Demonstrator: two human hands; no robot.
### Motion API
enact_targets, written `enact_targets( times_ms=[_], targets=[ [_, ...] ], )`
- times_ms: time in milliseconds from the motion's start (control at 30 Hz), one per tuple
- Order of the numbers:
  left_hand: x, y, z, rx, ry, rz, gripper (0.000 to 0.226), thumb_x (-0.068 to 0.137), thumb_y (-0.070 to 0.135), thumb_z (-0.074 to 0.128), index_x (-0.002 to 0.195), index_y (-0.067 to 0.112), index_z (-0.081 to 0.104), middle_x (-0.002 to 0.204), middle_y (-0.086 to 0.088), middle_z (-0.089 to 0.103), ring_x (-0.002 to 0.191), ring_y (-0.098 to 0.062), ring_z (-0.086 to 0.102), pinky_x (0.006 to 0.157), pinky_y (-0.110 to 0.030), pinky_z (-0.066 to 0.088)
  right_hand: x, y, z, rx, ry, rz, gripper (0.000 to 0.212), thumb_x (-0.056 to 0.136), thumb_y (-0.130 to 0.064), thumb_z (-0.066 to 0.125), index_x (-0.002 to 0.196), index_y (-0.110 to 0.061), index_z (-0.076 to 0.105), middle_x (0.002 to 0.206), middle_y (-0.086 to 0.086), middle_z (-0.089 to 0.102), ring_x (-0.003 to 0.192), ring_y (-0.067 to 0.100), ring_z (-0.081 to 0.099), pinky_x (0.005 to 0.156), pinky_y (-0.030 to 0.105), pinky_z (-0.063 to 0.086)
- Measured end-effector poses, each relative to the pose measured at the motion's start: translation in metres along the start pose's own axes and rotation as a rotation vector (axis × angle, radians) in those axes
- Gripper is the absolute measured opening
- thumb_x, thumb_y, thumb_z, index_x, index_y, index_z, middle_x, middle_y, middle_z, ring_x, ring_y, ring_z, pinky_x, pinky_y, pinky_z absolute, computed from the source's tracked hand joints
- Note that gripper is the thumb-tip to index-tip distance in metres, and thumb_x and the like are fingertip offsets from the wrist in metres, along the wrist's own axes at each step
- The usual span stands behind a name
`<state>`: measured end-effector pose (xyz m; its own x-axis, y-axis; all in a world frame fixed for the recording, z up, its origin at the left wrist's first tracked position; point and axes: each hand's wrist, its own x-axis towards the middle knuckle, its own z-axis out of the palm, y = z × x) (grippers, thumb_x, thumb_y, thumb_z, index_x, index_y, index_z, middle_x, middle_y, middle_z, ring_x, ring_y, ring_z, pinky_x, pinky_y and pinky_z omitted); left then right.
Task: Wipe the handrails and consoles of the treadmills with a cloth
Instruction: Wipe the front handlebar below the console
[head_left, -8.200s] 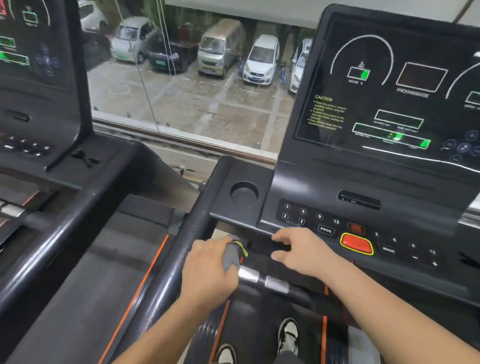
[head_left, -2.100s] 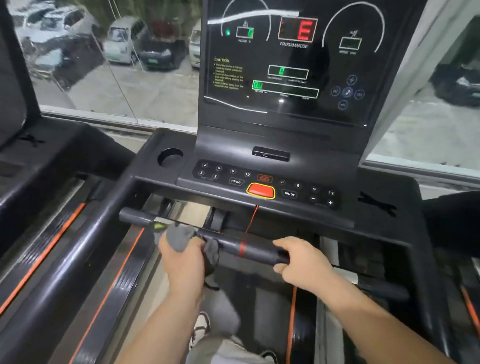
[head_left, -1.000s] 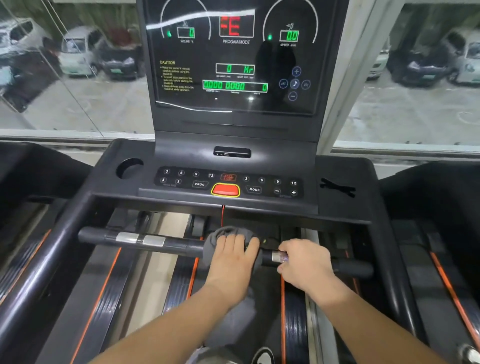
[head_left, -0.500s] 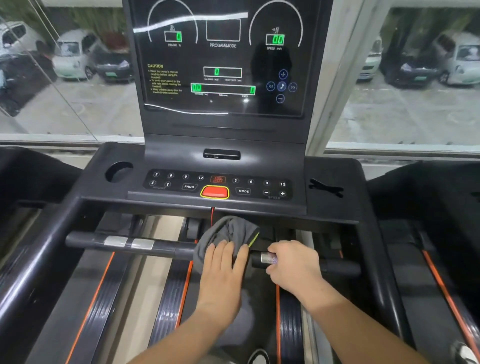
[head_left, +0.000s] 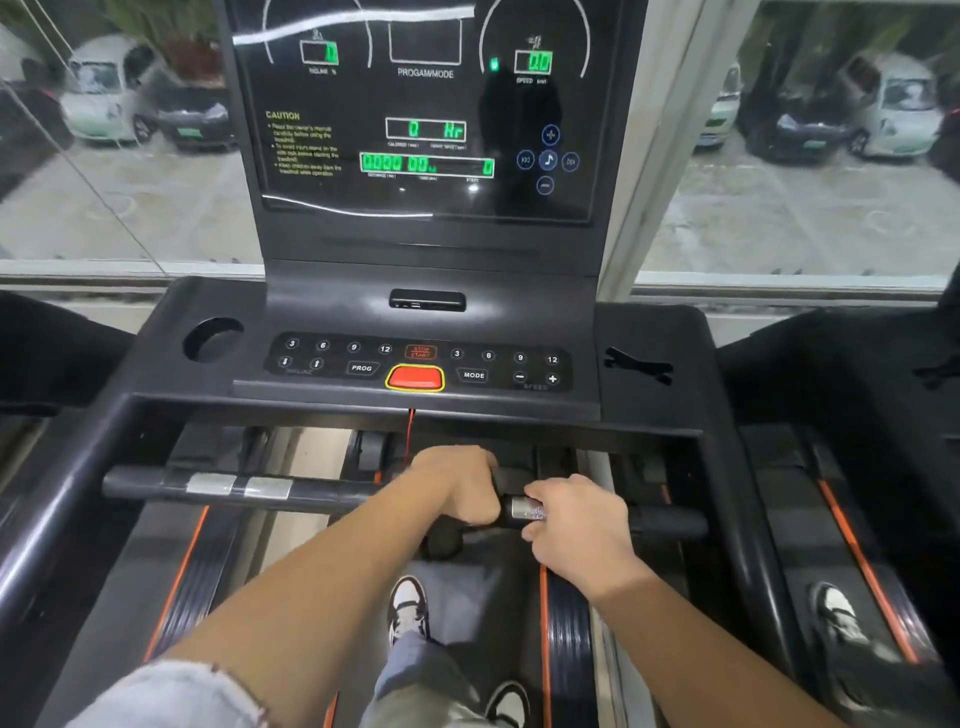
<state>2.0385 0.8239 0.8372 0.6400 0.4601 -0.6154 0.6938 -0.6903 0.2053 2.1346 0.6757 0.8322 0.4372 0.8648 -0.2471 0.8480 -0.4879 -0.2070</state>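
I stand on a black treadmill facing its console (head_left: 332, 306) with a lit display (head_left: 426, 119) and a red stop button (head_left: 414, 378). A black crossbar handrail (head_left: 156, 483) with silver sensor plates runs across in front of me. My left hand (head_left: 457, 486) is curled over the middle of this bar, wrapping the grey cloth (head_left: 441, 543) round it; only a dark fold shows below and beside the fingers. My right hand (head_left: 576, 519) grips the bar just to the right, over a silver sensor plate (head_left: 524, 509).
Side handrails run back on the left (head_left: 57, 519) and right (head_left: 737, 467). A cup holder (head_left: 213, 338) sits on the console's left wing. Neighbouring treadmills flank both sides. Windows behind show parked cars. My shoes (head_left: 408, 608) stand on the belt.
My left hand went from lying flat on the cloth to curling round the bar with it, shifting right until it nearly meets my right hand. The cloth is now mostly hidden.
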Motion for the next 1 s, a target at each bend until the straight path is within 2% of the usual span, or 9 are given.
enact_targets(
  times_ms=[133, 300, 467, 567, 633, 733, 833, 900, 1000],
  targets=[
    [-0.049, -0.004, 0.079, 0.117, 0.583, 0.052, 0.072, 0.059, 0.028, 0.074, 0.128, 0.026, 0.054, 0.116, -0.002, 0.058, 0.109, -0.027, 0.056, 0.096, -0.040, 0.045, -0.003, 0.000, 0.001, -0.002, -0.002, 0.007, 0.047, 0.092, -0.041, 0.064, 0.139, -0.040, 0.059, 0.126, -0.014, 0.066, 0.121, 0.011, 0.056, 0.095, 0.029, 0.047],
    [-0.077, 0.004, 0.121, -0.242, 0.765, 0.185, 0.059, 0.062, 0.019, 0.070, 0.119, 0.029, 0.058, 0.117, 0.006, 0.057, 0.111, -0.018, 0.052, 0.100, -0.033, 0.046, -0.004, -0.003, -0.001, -0.042, 0.014, 0.039, 0.035, 0.085, -0.044, 0.062, 0.121, -0.041, 0.065, 0.109, -0.014, 0.067, 0.113, 0.011, 0.058, 0.077, 0.027, 0.044],
    [-0.109, 0.002, 0.129, -1.039, 0.700, -0.016, 0.044, 0.072, 0.025, 0.068, 0.114, 0.036, 0.063, 0.109, 0.017, 0.070, 0.106, -0.004, 0.064, 0.100, -0.032, 0.052, -0.007, -0.006, -0.001, -0.020, -0.004, 0.068, 0.052, 0.087, -0.048, 0.063, 0.138, -0.046, 0.058, 0.123, -0.014, 0.065, 0.121, 0.012, 0.058, 0.093, 0.028, 0.048],
    [-0.115, 0.003, 0.146, -1.793, 0.534, -0.435, 0.042, 0.069, 0.024, 0.078, 0.109, 0.016, 0.069, 0.093, -0.009, 0.078, 0.090, -0.030, 0.075, 0.086, -0.052, 0.061, -0.006, -0.005, -0.005, -0.015, -0.042, 0.056, 0.053, 0.090, -0.047, 0.064, 0.142, -0.043, 0.055, 0.131, -0.013, 0.063, 0.127, 0.013, 0.054, 0.098, 0.029, 0.048],
    [-0.114, -0.004, 0.149, -2.188, 0.367, -0.608, 0.037, 0.081, 0.024, 0.074, 0.113, 0.005, 0.070, 0.096, -0.021, 0.077, 0.082, -0.039, 0.075, 0.067, -0.049, 0.062, -0.008, -0.004, -0.011, 0.042, -0.121, 0.042, 0.059, 0.090, -0.046, 0.069, 0.145, -0.039, 0.052, 0.139, -0.011, 0.058, 0.131, 0.016, 0.052, 0.102, 0.032, 0.047],
    [-0.103, -0.012, 0.129, -2.376, 0.320, -0.517, 0.024, 0.095, 0.023, 0.056, 0.097, 0.005, 0.070, 0.084, -0.017, 0.072, 0.062, -0.032, 0.070, 0.053, -0.036, 0.056, -0.015, 0.010, -0.021, 0.151, -0.158, 0.017, 0.079, 0.085, -0.046, 0.077, 0.155, -0.033, 0.041, 0.154, -0.010, 0.046, 0.142, 0.016, 0.043, 0.111, 0.035, 0.042],
    [-0.082, -0.003, 0.102, -2.406, 0.435, -0.426, 0.013, 0.088, 0.017, 0.052, 0.077, 0.019, 0.058, 0.075, -0.006, 0.058, 0.062, -0.022, 0.060, 0.058, -0.032, 0.049, -0.022, 0.036, -0.027, -0.022, -0.068, 0.047, 0.067, 0.084, -0.043, 0.075, 0.145, -0.032, 0.051, 0.140, -0.009, 0.055, 0.132, 0.017, 0.050, 0.100, 0.033, 0.048],
    [-0.064, 0.016, 0.097, -2.367, 0.439, -0.424, 0.011, 0.081, 0.010, 0.056, 0.090, 0.015, 0.059, 0.076, -0.007, 0.061, 0.063, -0.020, 0.064, 0.056, -0.031, 0.052, -0.028, 0.053, -0.029, -0.118, -0.043, 0.116, 0.041, 0.084, -0.040, 0.072, 0.123, -0.030, 0.063, 0.116, -0.007, 0.062, 0.112, 0.019, 0.059, 0.081, 0.030, 0.048],
    [-0.048, 0.046, 0.104, -2.351, 0.241, -0.441, 0.041, 0.076, 0.006, 0.061, 0.116, 0.014, 0.058, 0.088, -0.012, 0.070, 0.073, -0.025, 0.072, 0.060, -0.034, 0.058, -0.034, 0.068, -0.028, -0.136, -0.045, 0.180, 0.021, 0.088, -0.033, 0.067, 0.109, -0.031, 0.068, 0.098, -0.009, 0.063, 0.095, 0.017, 0.063, 0.072, 0.031, 0.053]
  ],
)
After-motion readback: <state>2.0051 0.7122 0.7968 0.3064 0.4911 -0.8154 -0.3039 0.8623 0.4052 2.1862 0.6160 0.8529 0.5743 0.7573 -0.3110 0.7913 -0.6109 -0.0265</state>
